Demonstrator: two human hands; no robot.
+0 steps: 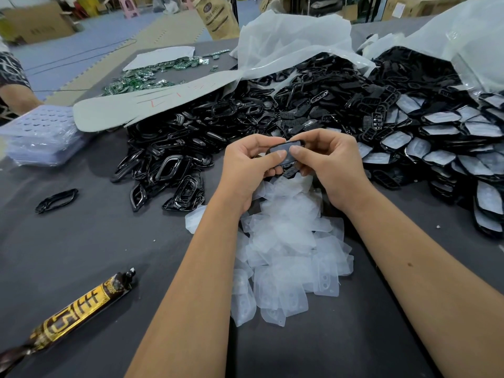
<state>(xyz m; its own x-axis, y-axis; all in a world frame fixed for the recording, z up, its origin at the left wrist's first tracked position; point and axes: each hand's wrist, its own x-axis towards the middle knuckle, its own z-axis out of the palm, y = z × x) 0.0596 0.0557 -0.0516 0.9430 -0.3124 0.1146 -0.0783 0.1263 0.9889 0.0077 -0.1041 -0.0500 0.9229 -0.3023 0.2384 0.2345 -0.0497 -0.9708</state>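
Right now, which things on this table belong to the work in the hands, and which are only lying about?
In use: black frame pinched by left hand and right hand; clear pads; heap of black frames.
Lying about: gold tube; green circuit boards; stack of trays.

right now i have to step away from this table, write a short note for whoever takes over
Hands: the left grip and right grip both hold one black frame above the table. Both thumbs press a translucent pad into it.
Parts: the heap of translucent pads lies under the hands. The pile of empty black frames is to the left, and the fitted frames are to the right.
Done: many frames on the right already carry pads.
Left: seat this pad, probably add the piece to the right side, then carry on with the empty frames.
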